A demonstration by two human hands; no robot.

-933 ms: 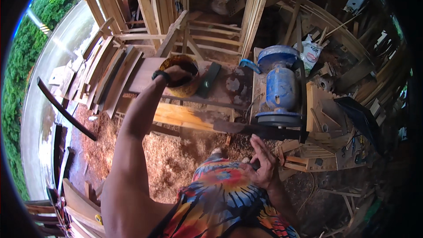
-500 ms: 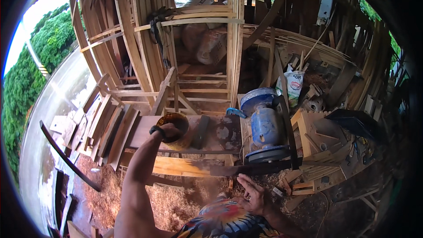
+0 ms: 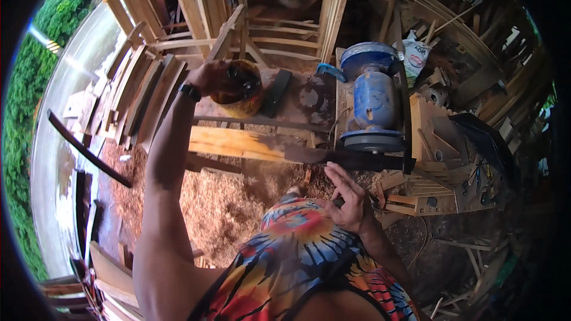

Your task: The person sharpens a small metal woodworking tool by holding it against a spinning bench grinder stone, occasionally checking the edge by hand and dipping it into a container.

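Observation:
My left hand [image 3: 209, 77] is at the left rim of a yellow, dark-stained container [image 3: 244, 107] on the far bench. Its fingers reach over the rim and are lost in the dark inside, so their grip cannot be made out. Nearer me runs a long board [image 3: 238, 144], pale on its left stretch and coated dark brown on its right. My right hand [image 3: 348, 199] is open, fingers stretched forward and thumb bent, holding nothing I can see. Its fingertips are at the near edge of the board's dark part; whether they touch it is unclear.
A blue motor machine [image 3: 375, 101] with a black pulley stands beyond the board's right part. A dark block [image 3: 275, 94] lies beside the container. Stacked planks [image 3: 143, 98] are at left, a wooden crate [image 3: 425, 125] at right. Wood shavings [image 3: 220, 202] cover the ground.
The view has tipped downward, so the bench sits higher. My left hand has shifted from inside the container to its left rim. My right hand remains by the board's near edge.

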